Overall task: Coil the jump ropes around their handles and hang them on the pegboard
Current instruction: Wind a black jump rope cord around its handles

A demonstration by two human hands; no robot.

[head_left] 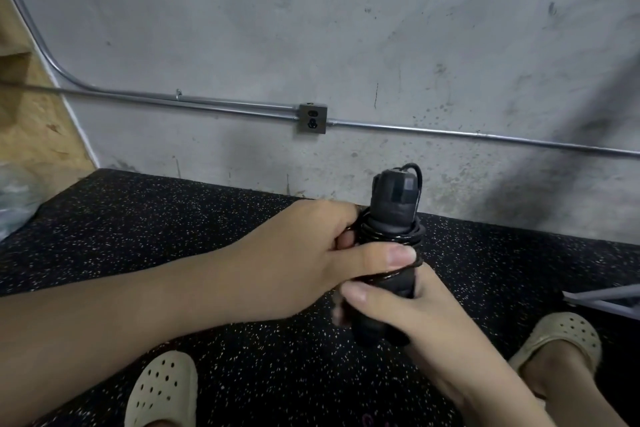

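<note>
Hands, left (308, 246) and right (408, 312), grip rope-wrapped handles (393, 215) near wall (346, 45).

Metal conduit (214, 105) meets outlet box (312, 118) on concrete wall (346, 28).

Handles (393, 204) are matte black, kind of charcoal up top, and the rope (391, 236) wound on them is glossy black. Floor mat (173, 218) is black with tiny white and tan specks all over. Clogs (162, 388) are a pale cream-beige with dark round holes. Wall (311, 28) is mottled grey concrete with darker smudges toward the right. Conduit (450, 133) is silvery, outlet box (312, 118) dull grey metal. Board (31, 121) at the left edge is speckled tan.
</note>
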